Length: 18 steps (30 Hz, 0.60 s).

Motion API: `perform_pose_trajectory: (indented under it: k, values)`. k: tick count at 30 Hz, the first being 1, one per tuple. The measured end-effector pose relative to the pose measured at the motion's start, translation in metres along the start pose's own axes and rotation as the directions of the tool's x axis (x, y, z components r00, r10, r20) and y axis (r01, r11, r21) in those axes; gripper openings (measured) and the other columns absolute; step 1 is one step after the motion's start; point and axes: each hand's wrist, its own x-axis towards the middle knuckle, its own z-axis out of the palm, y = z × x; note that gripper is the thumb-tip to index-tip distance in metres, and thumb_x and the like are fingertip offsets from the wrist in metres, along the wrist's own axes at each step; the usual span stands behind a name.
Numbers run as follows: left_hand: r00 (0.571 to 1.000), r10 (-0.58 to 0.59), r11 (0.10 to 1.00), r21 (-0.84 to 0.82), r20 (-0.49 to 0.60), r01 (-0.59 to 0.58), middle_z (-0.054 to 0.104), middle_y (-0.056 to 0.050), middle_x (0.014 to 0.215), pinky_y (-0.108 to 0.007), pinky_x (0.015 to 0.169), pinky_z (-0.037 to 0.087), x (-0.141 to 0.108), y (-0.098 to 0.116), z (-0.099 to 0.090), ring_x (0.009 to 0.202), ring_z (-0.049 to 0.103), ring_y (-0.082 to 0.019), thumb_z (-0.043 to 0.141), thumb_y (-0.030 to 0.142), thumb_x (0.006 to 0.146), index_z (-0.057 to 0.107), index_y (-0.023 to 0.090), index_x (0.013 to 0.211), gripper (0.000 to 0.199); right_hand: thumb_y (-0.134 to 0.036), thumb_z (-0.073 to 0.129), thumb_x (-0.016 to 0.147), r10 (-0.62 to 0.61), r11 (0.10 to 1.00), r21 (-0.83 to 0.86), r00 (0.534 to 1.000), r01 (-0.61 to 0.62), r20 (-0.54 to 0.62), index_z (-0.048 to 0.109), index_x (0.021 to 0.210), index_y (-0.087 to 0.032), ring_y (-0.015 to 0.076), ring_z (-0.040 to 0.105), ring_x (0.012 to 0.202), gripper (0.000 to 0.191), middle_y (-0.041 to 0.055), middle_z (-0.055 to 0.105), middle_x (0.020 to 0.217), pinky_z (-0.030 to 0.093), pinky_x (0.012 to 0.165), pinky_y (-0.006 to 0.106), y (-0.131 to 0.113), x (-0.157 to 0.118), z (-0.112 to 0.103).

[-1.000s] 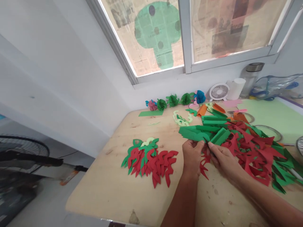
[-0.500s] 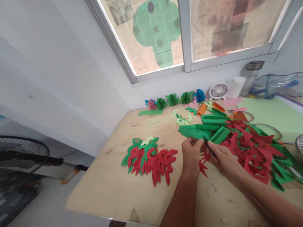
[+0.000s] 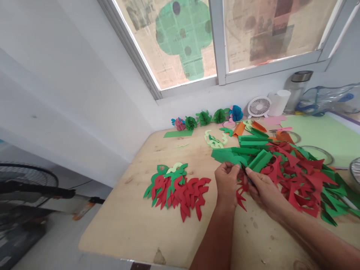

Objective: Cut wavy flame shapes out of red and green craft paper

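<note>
My left hand [image 3: 226, 182] pinches the edge of a green paper piece [image 3: 238, 159] over the table. Beside it on the right, my right hand [image 3: 260, 187] is closed round dark-handled scissors [image 3: 249, 177], whose blades are mostly hidden between the hands. Red paper scraps [image 3: 241, 198] lie just below the fingers. Right of my hands spreads a heap of red scraps [image 3: 302, 180] with folded green paper [image 3: 260, 161] at its left edge. Curled red cutouts [image 3: 187, 195] and green cutouts [image 3: 180, 172] form a pile to the left.
Paper pompoms [image 3: 204, 117] line the back by the wall, near a small white fan [image 3: 259, 107] and a bottle [image 3: 296, 92]. Pale green cutouts [image 3: 216, 143] lie before them. A light green sheet [image 3: 334, 137] is at the right. The wooden table [image 3: 120, 221] has its front edge below.
The view has shifted very slightly. Both hands stay nearly where they were, still holding the green paper and the scissors.
</note>
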Motion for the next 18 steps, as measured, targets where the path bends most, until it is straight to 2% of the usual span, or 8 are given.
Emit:
perform_pose_trajectory:
  k: [6, 18]
  values:
    - [0.999, 0.006, 1.0, -0.025, 0.046, -0.005, 0.056, 0.002, 0.05, -0.022, 0.048, 0.045, -0.0051, 0.006, 0.0041, 0.043, 0.053, -0.01, 0.07, 0.029, 0.058, 0.054, 0.015, 0.06, 0.021, -0.062, 0.057, 0.075, 0.011, 1.0, 0.006, 1.0, -0.011, -0.003, 0.046, 0.057, -0.019, 0.0031, 0.017, 0.032, 0.048, -0.0108, 0.028, 0.035, 0.01, 0.035, 0.019, -0.0008, -0.0014, 0.0019]
    - [0.999, 0.015, 1.0, -0.014, 0.049, -0.014, 0.057, 0.001, 0.051, -0.022, 0.049, 0.044, -0.0033, 0.0035, 0.0018, 0.041, 0.05, -0.008, 0.071, 0.027, 0.059, 0.056, 0.014, 0.061, 0.02, -0.062, 0.057, 0.075, -0.007, 1.0, 0.011, 1.0, 0.007, 0.003, 0.047, 0.058, -0.018, 0.0034, 0.019, 0.033, 0.048, -0.0104, 0.029, 0.037, 0.01, 0.035, 0.019, -0.0014, -0.0027, 0.001]
